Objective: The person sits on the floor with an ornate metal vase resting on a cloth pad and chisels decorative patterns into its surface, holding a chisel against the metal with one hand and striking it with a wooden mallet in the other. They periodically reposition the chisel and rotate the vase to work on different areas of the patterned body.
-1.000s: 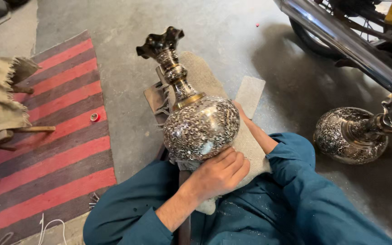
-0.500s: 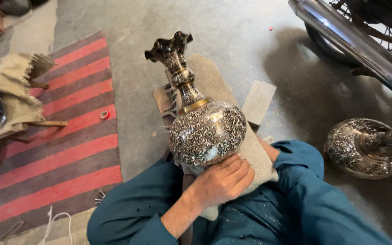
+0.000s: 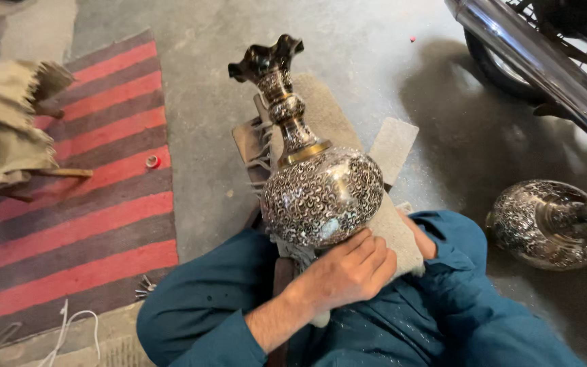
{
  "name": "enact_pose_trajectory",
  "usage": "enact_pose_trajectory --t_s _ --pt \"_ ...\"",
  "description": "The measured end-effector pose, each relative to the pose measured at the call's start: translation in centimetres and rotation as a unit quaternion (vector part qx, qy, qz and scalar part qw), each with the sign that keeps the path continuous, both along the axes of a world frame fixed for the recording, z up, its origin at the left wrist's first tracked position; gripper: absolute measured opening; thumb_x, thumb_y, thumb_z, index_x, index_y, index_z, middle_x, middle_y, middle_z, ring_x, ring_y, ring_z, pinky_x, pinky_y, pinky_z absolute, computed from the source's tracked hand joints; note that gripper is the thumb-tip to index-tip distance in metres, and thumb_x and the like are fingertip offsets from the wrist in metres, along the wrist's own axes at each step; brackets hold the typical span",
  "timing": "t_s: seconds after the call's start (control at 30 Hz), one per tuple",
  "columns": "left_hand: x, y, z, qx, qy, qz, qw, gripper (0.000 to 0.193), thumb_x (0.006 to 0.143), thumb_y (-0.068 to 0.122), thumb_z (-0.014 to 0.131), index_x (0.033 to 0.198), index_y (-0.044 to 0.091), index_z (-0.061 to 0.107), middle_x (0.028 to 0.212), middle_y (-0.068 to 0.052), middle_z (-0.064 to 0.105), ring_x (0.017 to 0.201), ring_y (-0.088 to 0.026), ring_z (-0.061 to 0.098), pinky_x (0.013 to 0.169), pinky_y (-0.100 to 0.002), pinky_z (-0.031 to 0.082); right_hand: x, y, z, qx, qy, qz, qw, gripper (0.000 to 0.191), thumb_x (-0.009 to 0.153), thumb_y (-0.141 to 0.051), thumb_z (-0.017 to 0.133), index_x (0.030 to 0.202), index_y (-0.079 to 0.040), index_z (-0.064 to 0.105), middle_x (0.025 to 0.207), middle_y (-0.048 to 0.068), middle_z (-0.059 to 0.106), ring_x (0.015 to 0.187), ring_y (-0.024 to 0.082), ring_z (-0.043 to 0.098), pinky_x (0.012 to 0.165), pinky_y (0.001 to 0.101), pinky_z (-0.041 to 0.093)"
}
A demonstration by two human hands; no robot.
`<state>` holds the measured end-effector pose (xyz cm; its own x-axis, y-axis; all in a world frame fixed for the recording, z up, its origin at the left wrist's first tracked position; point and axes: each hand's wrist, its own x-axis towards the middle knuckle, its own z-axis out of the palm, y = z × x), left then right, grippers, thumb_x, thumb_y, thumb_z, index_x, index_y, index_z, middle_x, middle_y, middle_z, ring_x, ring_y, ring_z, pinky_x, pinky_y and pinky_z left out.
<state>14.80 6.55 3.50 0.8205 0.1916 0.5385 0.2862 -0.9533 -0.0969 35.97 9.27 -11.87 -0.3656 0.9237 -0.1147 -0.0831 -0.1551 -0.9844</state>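
Since the earlier frame the engraved vase (image 3: 321,194) is lying turned a little, its fluted mouth pointing more straight away from the person, and the left hand (image 3: 348,272) is sitting lower against its belly. Going by size: the grey concrete floor (image 3: 375,75) is carrying everything, the red and grey striped rug (image 3: 76,197) is lying to the left, a motorcycle exhaust pipe (image 3: 545,64) is crossing the top right. The vase is resting on a beige padded block (image 3: 388,224), long axis running away from the lap, neck farthest. The left hand is curling loosely closed over the bulb's near side, nearer than the right hand (image 3: 421,239), which is mostly hidden behind the pad, so its grip cannot be told. A second vase (image 3: 548,224) is lying right. No labels are showing
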Motion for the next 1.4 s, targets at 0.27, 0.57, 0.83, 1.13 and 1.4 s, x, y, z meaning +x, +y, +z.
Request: enact_pose_trajectory --t_s 0.27,0.57,0.83,1.13,1.4 --pt "-1.9 -0.2 3.3 0.005 -0.139 -0.09 0.986 0.017 0.098 0.011 0.069 0.112 0.001 0.067 0.108 -0.011 0.067 0.106 -0.025 0.068 0.109 -0.04 0.054 4.7 1.3 5.2 0.072 -0.321 -0.287 0.9 0.021 0.104 -0.018 0.06 0.11 -0.003 0.072 0.077 0.007 0.066 0.066 0.011 0.055 0.059 0.0292 0.047" --pt "-10.7 15.7 7.5 -0.229 -0.441 0.117 0.86 0.038 0.113 0.026 0.064 0.135 -0.004 0.054 0.129 -0.016 0.06 0.121 -0.026 0.058 0.109 -0.036 0.047 -0.5 -9.4 11.6 0.151 -0.319 -0.453 0.819 0.017 0.104 -0.017 0.063 0.1 -0.002 0.071 0.068 0.001 0.056 0.061 0.005 0.041 0.053 0.0245 0.033" --pt "-5.6 23.1 6.8 -0.244 -0.354 0.159 0.888 0.035 0.113 0.038 0.06 0.099 0.006 0.061 0.08 -0.006 0.061 0.075 -0.021 0.057 0.069 -0.04 0.044 -0.2 -9.9 13.2 0.08 -0.463 -0.341 0.814 0.018 0.094 -0.016 0.066 0.1 0.0 0.06 0.081 0.008 0.058 0.068 0.014 0.054 0.063 0.0279 0.045" --pt "-4.1 23.9 7.4 -0.014 -0.223 0.296 0.929 0.021 0.108 0.027 0.066 0.102 0.006 0.067 0.082 -0.011 0.063 0.077 -0.03 0.063 0.069 -0.043 0.048 0.2 -12.0 14.7 0.163 -0.253 -0.346 0.888 0.022 0.096 0.002 0.065 0.118 0.002 0.068 0.107 0.009 0.064 0.1 0.017 0.067 0.087 0.0287 0.056" --pt "-7.4 20.1 7.3 -0.071 -0.271 0.239 0.93 0.048 0.107 0.021 0.073 0.147 0.005 0.054 0.128 -0.021 0.058 0.123 -0.037 0.053 0.106 -0.051 0.041 -2.7 -8.6 17.1 0.113 0.065 -0.346 0.929 0.033 0.1 -0.011 0.066 0.13 0.003 0.062 0.103 0.011 0.075 0.091 0.018 0.074 0.081 0.0314 0.062"
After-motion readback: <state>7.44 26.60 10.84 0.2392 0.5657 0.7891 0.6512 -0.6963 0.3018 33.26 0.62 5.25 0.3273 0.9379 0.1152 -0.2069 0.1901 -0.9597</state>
